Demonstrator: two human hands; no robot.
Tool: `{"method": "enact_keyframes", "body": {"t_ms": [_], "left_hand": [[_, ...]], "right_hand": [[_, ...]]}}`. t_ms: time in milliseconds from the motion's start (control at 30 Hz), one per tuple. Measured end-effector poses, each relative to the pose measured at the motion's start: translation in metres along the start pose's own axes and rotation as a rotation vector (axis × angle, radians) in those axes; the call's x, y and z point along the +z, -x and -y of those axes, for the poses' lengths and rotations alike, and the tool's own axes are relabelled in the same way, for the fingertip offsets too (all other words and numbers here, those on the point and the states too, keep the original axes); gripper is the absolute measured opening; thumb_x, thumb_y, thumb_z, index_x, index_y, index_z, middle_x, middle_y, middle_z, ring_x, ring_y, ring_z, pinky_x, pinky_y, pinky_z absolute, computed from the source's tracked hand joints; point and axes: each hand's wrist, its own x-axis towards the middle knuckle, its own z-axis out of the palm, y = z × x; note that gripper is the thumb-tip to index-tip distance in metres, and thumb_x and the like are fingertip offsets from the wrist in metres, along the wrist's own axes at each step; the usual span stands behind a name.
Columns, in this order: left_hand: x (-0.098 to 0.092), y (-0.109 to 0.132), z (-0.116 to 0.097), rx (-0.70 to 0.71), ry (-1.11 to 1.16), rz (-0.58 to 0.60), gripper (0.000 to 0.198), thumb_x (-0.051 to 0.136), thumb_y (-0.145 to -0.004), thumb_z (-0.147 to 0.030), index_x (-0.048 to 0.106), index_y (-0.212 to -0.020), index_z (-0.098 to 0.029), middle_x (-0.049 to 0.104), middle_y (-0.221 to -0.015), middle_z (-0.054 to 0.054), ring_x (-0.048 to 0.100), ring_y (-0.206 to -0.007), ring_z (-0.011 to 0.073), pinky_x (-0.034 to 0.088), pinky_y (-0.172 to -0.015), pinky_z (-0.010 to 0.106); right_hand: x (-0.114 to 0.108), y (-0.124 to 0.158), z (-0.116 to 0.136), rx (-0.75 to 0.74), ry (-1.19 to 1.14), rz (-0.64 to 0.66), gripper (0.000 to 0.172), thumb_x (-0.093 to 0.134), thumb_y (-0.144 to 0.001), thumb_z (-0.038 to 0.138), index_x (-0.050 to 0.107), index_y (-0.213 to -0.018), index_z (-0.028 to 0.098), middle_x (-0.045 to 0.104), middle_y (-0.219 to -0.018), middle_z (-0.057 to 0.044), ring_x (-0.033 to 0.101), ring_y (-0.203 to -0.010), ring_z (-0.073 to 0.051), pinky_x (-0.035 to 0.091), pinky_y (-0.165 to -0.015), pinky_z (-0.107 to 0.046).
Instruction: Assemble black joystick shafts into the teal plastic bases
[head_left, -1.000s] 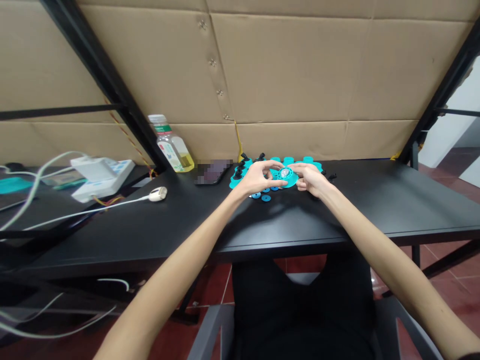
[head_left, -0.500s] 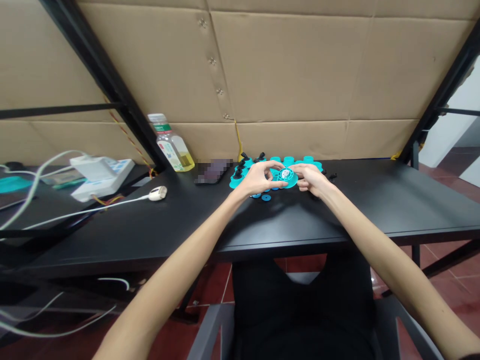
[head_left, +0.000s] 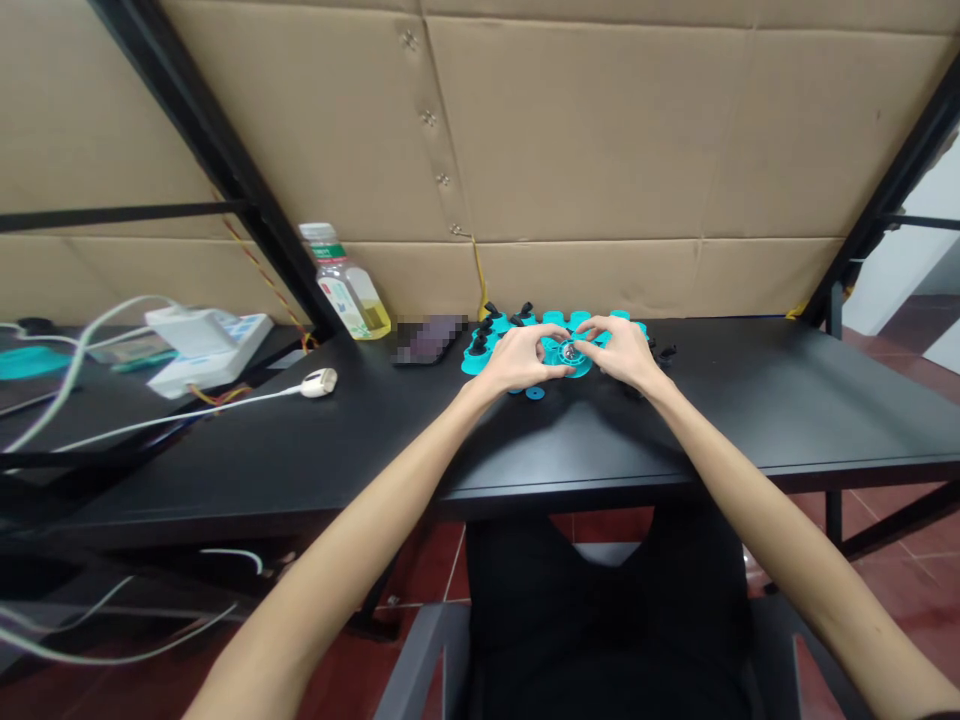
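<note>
since the left grip [head_left: 521,360] and right grip [head_left: 622,352] are clenched on the teal plastic disc [head_left: 571,364] between them, my worry is a fingertip slip skidding it into the loose teal washer [head_left: 535,393] just below the left grip or the black knobs [head_left: 480,343] beyond that grip. against the earlier frame, the right grip now arches higher over the disc, closer in.

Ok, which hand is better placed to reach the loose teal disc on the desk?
Probably the left hand: the loose teal disc lies just below it; the right hand is farther off. Both hands are on the round central piece, so it must let go first.
</note>
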Motion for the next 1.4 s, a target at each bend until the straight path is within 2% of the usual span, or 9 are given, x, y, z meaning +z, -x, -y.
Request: {"method": "enact_keyframes", "body": {"t_ms": [133,233,333,467,600,733,967,1167,1400], "left_hand": [[0.001,0.000,0.001,0.014,0.027,-0.035,0.053,0.076,-0.062,-0.047,0.069,-0.106,-0.019,0.054,-0.059,-0.004,0.051,-0.054,0.0135,0.039,-0.058,0.025],[0.001,0.000,-0.001,0.000,0.095,-0.018,0.053,0.077,-0.062,-0.046,0.069,-0.106,-0.018,0.056,-0.057,-0.004,0.051,-0.053,0.0132,0.040,-0.058,0.025],[0.001,-0.001,-0.002,-0.007,0.146,-0.039,0.052,0.077,-0.061,-0.045,0.070,-0.105,-0.018,0.059,-0.058,-0.003,0.054,-0.054,0.0139,0.043,-0.059,0.026],[0.001,-0.001,-0.001,0.010,0.211,-0.094,0.054,0.075,-0.063,-0.043,0.067,-0.109,-0.015,0.069,-0.076,0.003,0.060,-0.057,0.0146,0.047,-0.062,0.028],[0.002,0.000,-0.001,0.043,0.220,-0.110,0.052,0.073,-0.065,-0.041,0.064,-0.109,-0.015,0.072,-0.090,0.006,0.062,-0.057,0.0137,0.049,-0.062,0.028],[0.003,0.001,-0.003,0.054,0.224,-0.099,0.051,0.074,-0.066,-0.040,0.063,-0.109,-0.015,0.071,-0.097,0.007,0.063,-0.056,0.0130,0.049,-0.061,0.027],[0.003,0.000,-0.003,0.058,0.205,-0.108,0.052,0.073,-0.066,-0.044,0.064,-0.107,-0.015,0.072,-0.095,0.007,0.063,-0.057,0.0141,0.049,-0.062,0.028],[0.002,-0.001,-0.001,0.052,0.174,-0.106,0.052,0.073,-0.065,-0.044,0.065,-0.108,-0.016,0.072,-0.090,0.006,0.063,-0.056,0.0147,0.050,-0.062,0.029],[0.002,0.000,-0.003,0.032,0.141,-0.092,0.053,0.073,-0.064,-0.046,0.065,-0.107,-0.016,0.073,-0.089,0.006,0.063,-0.054,0.0147,0.049,-0.061,0.028]], "right_hand": [[0.001,-0.001,0.000,0.227,-0.310,0.102,0.024,0.058,-0.085,0.032,0.061,-0.104,0.018,0.068,-0.090,-0.005,0.054,-0.042,-0.007,0.039,-0.040,-0.022],[0.000,-0.003,0.000,0.432,-0.505,0.106,0.019,0.052,-0.090,0.031,0.055,-0.103,0.017,0.065,-0.090,-0.007,0.050,-0.037,-0.005,0.032,-0.032,-0.020],[0.000,-0.004,0.003,0.526,-0.601,0.103,0.012,0.049,-0.092,0.028,0.052,-0.096,0.017,0.061,-0.081,-0.004,0.048,-0.037,-0.004,0.028,-0.030,-0.018],[-0.005,-0.003,0.011,0.540,-0.802,0.183,0.008,0.050,-0.092,0.024,0.053,-0.090,0.017,0.053,-0.064,0.002,0.040,-0.034,-0.003,0.022,-0.031,-0.017],[-0.008,-0.002,0.017,0.550,-0.896,0.193,0.003,0.054,-0.090,0.020,0.054,-0.091,0.017,0.044,-0.054,0.006,0.034,-0.033,-0.003,0.020,-0.033,-0.017],[-0.009,-0.002,0.019,0.550,-0.948,0.217,0.009,0.052,-0.090,0.014,0.055,-0.097,0.019,0.050,-0.058,0.004,0.033,-0.035,-0.003,0.022,-0.034,-0.018],[-0.008,-0.002,0.019,0.572,-0.884,0.193,0.003,0.054,-0.090,0.019,0.054,-0.093,0.018,0.050,-0.060,0.004,0.038,-0.036,-0.004,0.023,-0.034,-0.017],[-0.007,-0.003,0.017,0.537,-0.926,0.201,0.004,0.053,-0.090,0.019,0.056,-0.092,0.017,0.050,-0.061,0.003,0.039,-0.035,-0.004,0.025,-0.033,-0.018],[-0.005,-0.005,0.013,0.546,-0.912,0.203,0.003,0.051,-0.090,0.019,0.054,-0.091,0.017,0.056,-0.064,0.002,0.040,-0.036,-0.004,0.027,-0.033,-0.018]]}}
